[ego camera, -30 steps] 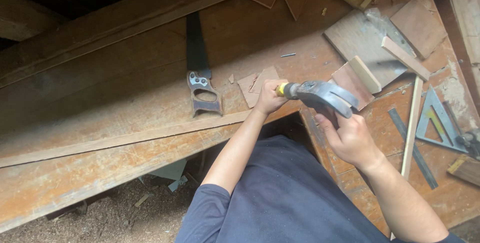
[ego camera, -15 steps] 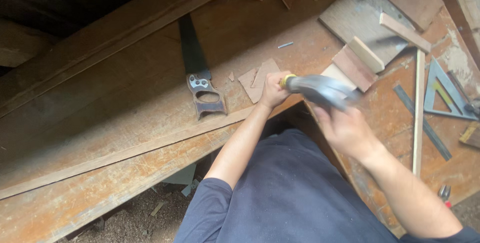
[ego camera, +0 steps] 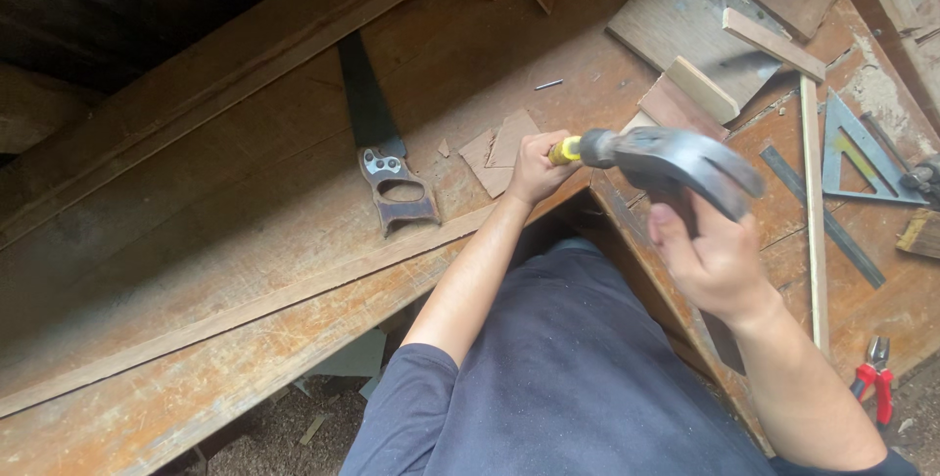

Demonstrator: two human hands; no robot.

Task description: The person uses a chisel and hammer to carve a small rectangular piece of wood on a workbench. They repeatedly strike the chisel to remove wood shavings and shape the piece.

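Note:
My left hand grips a tool with a yellow handle, probably a chisel, its tip hidden against the wooden workbench. My right hand holds a grey steel claw hammer; the blurred head is right at the yellow handle's end. Thin brown wood offcuts lie just left of my left hand. A hand saw with a dark blade and brown handle lies further left on the bench.
Wood blocks and boards lie at the upper right. A metal triangular square, a long thin wooden strip and a dark ruler lie at right. Red-handled pliers sit at the lower right. Sawdust covers the floor below.
The hammer has stayed close to the yellow handle, swinging slightly with motion blur. My head has shifted, so the bench appears moved; pliers have come into view at the lower right.

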